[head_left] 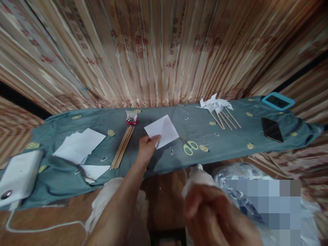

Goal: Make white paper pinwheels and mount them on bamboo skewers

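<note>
Pinched between the thumb and fingers of my left hand (148, 147) is a square sheet of white paper (164, 130), with a crease running across it. Green-handled scissors (190, 147) lie just right of the sheet, their blades partly under its corner. My right hand (210, 212) is close to the camera at the bottom and blurred; its fingers look curled, but whether they hold anything does not show. Left of my left hand rests a bundle of thin wooden sticks (122, 147). Behind the sticks stands an open small red box (131, 118) with shiny metal pieces inside.
Stacked white paper (79, 145) and a white device with a cable (22, 176) lie at the left. Several paper pinwheels on sticks (216, 104), a black phone (272, 130) and a blue-framed object (278, 101) are at the right. Patterned curtains (159, 51) hang behind the cloth-covered table (230, 150).
</note>
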Available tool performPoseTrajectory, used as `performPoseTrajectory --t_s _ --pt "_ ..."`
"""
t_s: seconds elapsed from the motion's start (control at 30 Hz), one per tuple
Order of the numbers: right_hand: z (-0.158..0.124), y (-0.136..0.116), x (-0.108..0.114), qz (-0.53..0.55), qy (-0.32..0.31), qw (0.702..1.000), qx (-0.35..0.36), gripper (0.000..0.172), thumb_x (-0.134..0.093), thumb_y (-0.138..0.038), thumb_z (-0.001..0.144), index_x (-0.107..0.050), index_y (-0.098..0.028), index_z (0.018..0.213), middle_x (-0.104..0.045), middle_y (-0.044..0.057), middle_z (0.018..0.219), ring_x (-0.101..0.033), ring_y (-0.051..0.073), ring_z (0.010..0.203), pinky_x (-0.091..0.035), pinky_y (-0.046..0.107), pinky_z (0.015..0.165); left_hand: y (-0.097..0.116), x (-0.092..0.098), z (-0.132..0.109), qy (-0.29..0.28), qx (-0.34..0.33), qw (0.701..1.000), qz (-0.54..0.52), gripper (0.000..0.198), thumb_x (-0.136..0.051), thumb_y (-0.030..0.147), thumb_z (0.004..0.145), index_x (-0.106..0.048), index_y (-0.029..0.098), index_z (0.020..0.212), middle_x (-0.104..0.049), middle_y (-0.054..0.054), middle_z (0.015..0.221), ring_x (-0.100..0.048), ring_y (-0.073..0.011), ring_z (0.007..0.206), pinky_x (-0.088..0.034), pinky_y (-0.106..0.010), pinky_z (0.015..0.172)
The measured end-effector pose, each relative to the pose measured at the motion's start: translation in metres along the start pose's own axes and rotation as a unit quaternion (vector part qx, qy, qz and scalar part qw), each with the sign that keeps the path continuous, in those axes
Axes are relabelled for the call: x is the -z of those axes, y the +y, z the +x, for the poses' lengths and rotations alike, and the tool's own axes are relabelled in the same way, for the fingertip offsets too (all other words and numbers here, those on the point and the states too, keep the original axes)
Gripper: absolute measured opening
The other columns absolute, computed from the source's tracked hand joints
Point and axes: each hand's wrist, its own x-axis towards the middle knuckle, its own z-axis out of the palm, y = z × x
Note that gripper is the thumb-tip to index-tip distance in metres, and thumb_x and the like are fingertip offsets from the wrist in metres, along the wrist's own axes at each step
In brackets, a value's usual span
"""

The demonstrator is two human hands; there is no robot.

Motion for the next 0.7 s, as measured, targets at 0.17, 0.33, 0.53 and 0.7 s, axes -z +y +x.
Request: performPoseTrajectory --t_s 0.17,0.33,0.53,0.7 --pt "0.041 -0.007 0.045 -0.287 0.183 0.94 0.013 0.026 -0.05 -0.033 0.089 -0.07 -0.02 0.099 -0.074 0.007 0.084 -0.068 0.02 0.075 -0.05 0.03 0.068 0.003 0.001 0.001 0.0 -0.008 1.0 0.0 0.029 -0.077 0.034 0.05 -0.073 0.012 0.067 -0.069 -0.003 0.063 -0.057 -0.0148 0.058 -0.043 -0.026 0.059" --pt "0.096 0.02 0.078 -0.653 0.109 0.744 -0.091 0.027 -0.05 -0.021 0.089 -0.065 -0.011 0.109 -0.073 0.017 0.101 -0.068 0.028 0.094 -0.048 0.033 0.078 0.003 0.003 0.002 -0.014 -0.015 1.0 -0.014 0.029 -0.078 0.035 0.051 -0.073 0.012 0.067 -0.068 -0.002 0.062 -0.055 -0.0138 0.056 -0.042 -0.026 0.059" --pt "0.105 0.03 0.073 -0.686 0.087 0.716 -0.098 0.027 -0.05 -0.018 0.089 -0.063 -0.01 0.111 -0.072 0.017 0.101 -0.069 0.027 0.091 -0.047 0.032 0.077 0.002 0.004 0.002 -0.015 -0.015 1.0 -0.009 0.029 -0.077 0.036 0.052 -0.073 0.012 0.069 -0.067 -0.001 0.061 -0.052 -0.0122 0.054 -0.04 -0.025 0.057" --pt "0.089 0.038 0.068 -0.685 0.121 0.717 -0.049 0.027 -0.046 -0.023 0.093 -0.065 -0.011 0.109 -0.072 0.017 0.101 -0.066 0.029 0.096 -0.048 0.034 0.078 0.002 0.004 0.003 -0.005 -0.012 1.0 0.004 0.027 -0.076 0.035 0.052 -0.073 0.012 0.067 -0.066 -0.001 0.059 -0.052 -0.0123 0.054 -0.039 -0.025 0.056"
